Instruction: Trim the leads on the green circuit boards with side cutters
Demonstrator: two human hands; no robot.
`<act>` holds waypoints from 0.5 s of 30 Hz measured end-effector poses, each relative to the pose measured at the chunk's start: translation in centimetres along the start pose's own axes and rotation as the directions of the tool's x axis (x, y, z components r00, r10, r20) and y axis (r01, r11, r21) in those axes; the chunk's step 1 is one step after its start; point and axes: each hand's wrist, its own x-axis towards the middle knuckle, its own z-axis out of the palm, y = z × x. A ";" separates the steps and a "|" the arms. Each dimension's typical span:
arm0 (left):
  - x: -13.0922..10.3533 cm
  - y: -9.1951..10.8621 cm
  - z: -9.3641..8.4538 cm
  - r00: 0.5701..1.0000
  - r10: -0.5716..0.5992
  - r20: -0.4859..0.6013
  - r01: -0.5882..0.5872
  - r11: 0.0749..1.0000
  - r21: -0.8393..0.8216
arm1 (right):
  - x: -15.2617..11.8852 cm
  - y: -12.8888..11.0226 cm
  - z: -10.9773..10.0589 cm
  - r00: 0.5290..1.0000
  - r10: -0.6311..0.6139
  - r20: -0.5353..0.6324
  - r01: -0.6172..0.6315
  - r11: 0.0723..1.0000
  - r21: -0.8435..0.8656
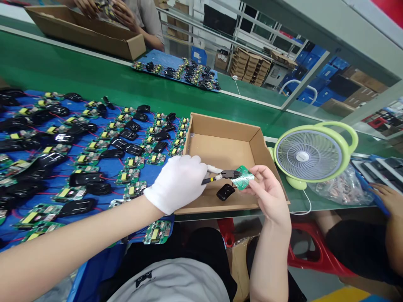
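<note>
My left hand (180, 181), in a white glove, is closed around the handles of cutting pliers (228, 174) with dark jaws. The jaws meet the near edge of a green circuit board (243, 178). My bare right hand (267, 188) pinches that board by its right side, over a shallow cardboard box (223, 147). Below the board hangs a glossy black plastic case part (225, 192); a thin wire seems to join the two. Whether the jaws grip a lead or wire is too small to tell.
Left of the box, a blue sheet (107, 98) carries many circuit boards wired to black cases. A green fan (308, 155) stands at the right, beside a clear plastic bag (343, 186). Across the bench, a co-worker's hands (122, 14) are above another cardboard box (85, 31). A second person's hand (388, 195) is at far right.
</note>
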 end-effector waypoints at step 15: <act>0.1 0.1 -0.1 1.000 0.003 0.019 -0.003 1.000 0.031 | 0.1 0.1 -0.1 0.999 -0.009 0.032 0.009 1.000 0.005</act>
